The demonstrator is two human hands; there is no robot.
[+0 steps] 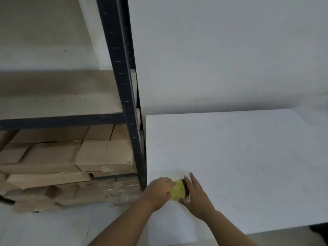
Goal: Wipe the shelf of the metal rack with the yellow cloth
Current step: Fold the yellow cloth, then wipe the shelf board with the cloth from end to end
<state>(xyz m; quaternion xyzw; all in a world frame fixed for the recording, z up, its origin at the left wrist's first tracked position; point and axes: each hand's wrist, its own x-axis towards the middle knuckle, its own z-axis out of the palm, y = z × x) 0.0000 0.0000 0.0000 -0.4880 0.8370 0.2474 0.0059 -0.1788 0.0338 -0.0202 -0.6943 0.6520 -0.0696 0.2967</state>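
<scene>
Both your bare forearms reach in from the bottom edge and converge near the lower middle. Your left hand (160, 189) lies knuckles up, its fingers curled over and gripping the cloth (177, 189). Your right hand (195, 194) lies just beside it, back up, fingers straight and pointing away from you, thumb side touching the cloth's edge.

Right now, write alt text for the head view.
Both hands, left hand and right hand, meet on a yellow cloth lying on a white table. A black metal rack stands left, its bare shelf above stacked cardboard boxes.
</scene>
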